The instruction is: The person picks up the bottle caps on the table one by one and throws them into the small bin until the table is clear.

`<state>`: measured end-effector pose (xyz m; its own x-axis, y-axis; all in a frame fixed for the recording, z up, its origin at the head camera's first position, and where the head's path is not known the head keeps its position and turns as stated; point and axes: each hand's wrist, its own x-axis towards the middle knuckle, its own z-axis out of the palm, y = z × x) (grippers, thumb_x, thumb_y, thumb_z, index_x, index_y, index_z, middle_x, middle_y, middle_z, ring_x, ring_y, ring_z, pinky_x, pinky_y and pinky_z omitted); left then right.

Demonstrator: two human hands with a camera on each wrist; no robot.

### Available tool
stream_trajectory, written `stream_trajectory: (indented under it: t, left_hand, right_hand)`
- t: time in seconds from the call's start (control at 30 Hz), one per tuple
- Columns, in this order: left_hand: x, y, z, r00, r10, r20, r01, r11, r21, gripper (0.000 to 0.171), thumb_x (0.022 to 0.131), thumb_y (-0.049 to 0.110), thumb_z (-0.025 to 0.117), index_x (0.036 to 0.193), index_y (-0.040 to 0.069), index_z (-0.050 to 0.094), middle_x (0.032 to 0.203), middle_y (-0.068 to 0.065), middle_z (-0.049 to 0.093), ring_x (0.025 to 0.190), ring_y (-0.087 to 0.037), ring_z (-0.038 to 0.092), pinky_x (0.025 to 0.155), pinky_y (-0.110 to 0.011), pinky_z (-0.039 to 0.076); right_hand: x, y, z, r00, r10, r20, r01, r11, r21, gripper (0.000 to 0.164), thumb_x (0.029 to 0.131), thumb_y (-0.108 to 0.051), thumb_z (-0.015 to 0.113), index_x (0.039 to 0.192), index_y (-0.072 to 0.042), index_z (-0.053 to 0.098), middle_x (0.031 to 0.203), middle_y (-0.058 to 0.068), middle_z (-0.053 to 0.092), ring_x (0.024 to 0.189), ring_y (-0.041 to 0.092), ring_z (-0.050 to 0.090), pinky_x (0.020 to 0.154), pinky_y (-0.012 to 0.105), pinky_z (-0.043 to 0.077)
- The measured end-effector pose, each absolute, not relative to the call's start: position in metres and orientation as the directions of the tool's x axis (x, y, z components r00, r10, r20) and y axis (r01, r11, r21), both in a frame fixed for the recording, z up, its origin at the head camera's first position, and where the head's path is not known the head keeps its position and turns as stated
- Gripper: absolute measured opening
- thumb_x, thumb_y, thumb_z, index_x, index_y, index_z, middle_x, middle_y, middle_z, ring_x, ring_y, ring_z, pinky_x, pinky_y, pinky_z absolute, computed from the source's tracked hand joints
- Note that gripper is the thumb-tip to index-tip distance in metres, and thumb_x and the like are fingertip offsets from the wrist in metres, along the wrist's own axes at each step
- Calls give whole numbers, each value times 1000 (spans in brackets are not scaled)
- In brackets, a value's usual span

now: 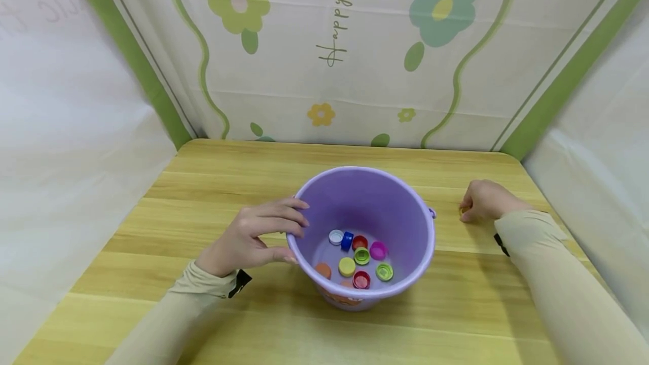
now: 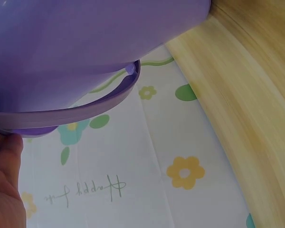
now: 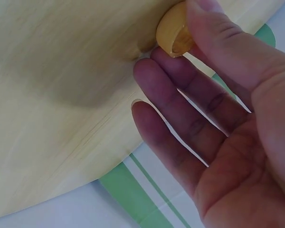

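A purple bucket [image 1: 360, 201] stands on the wooden table, its open top facing up. My left hand [image 1: 261, 234] grips the bucket's left rim, fingers over the edge and thumb against the outer side. Inside, at the bottom, lie several bottle caps, among them a white cap [image 1: 336, 237], a blue cap [image 1: 347, 240], a yellow cap [image 1: 347, 267] and a magenta cap [image 1: 378, 250]. To the right of the bucket, my right hand [image 1: 488, 200] pinches a yellow-orange bottle cap [image 3: 173, 31] between thumb and fingers, close over the tabletop.
The wooden table [image 1: 152, 263] extends around the bucket on all sides. Behind it hangs a white curtain [image 1: 284, 72] with flower prints, and more white cloth closes off both sides. A bucket handle [image 2: 71, 114] curves along the bucket's outside in the left wrist view.
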<state>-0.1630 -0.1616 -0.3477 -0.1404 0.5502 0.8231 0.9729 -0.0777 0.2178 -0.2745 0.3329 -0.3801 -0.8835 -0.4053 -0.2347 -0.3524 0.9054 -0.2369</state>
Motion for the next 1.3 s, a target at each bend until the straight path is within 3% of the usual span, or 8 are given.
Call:
stream_trajectory:
  t: [0.4,0.6,0.8,1.07,1.3]
  left_hand:
    - [-162,-163,-350,-136,542,829,975,-78,210,36,90,35,73,98,0,71,101,-17,69,113,-35,62,102,-49,50]
    - [-161,-163,-350,-131,543,829,974,-85,209,36,89,35,73,99,0,70,101,-17,69,113,-36,62,101,-49,52]
    - [-164,-163,-349,-132,551,824,975,-77,209,35,90,35,73,100,1,70,102,-16,69,113,-35,62,98,-49,54]
    - [-163,-162,-347,-134,555,821,974,-78,211,35,90,34,73,99,0,70,103,-16,69,114,-35,62,100,-52,52]
    - [-163,-163,-346,-142,558,818,975,-65,213,35,90,34,73,100,1,71,104,-15,70,115,-35,62,101,-51,51]
  right_hand:
    - [-271,330,-380,-883,-379,-277,-315,916,-249,16,81,-19,82,91,-8,78,98,13,72,85,22,63,76,45,57]
    - [-272,328,-380,-865,-416,-282,-355,903,-242,8,82,-16,80,85,-10,76,84,3,70,73,17,56,65,35,52]
    - [-274,330,-373,-845,-494,-202,-450,863,-230,20,82,-11,73,100,-1,75,86,2,67,75,16,55,67,35,53]
    - [-259,302,-310,-866,-499,-8,-477,831,-286,25,92,-15,70,112,2,71,80,-4,61,73,12,54,62,28,49]
    - [-231,260,-248,-840,-524,138,-542,811,-221,28,90,-18,74,117,-10,72,94,-4,65,85,15,59,72,35,52]
